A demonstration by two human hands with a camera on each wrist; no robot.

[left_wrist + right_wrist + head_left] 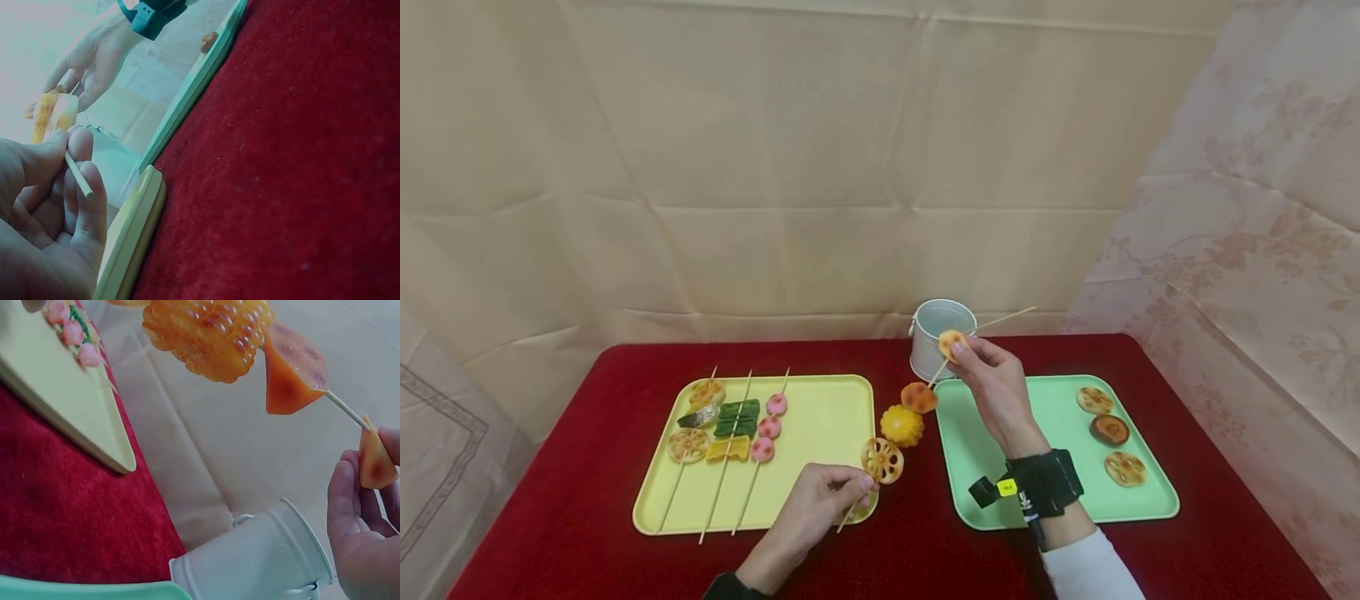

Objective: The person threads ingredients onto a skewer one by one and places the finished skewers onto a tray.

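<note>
My left hand [820, 502] pinches a thin wooden skewer [79, 176] near its blunt lower end, which pokes out past the fingers. Up from that hand the skewer carries a toy lotus root slice [882, 461], a yellow corn piece [902, 426] and an orange wedge-shaped piece [295, 369]. With thumb and fingers, my right hand [996, 387] grips a second, paler orange piece [377, 464] at the skewer's upper end. The skewer slants up to the right, held above the table between two trays. A pinkish piece shows beside the left fingertips, partly hidden.
On the yellow tray [827, 417] lie several loaded skewers [733, 429]. The green tray [1022, 512] holds two lotus slices [1125, 469] and a brown mushroom [1109, 430]. A white bucket [928, 354] stands behind, a thin stick [1007, 317] slanting out beside its rim. Red cloth [917, 550] covers the table.
</note>
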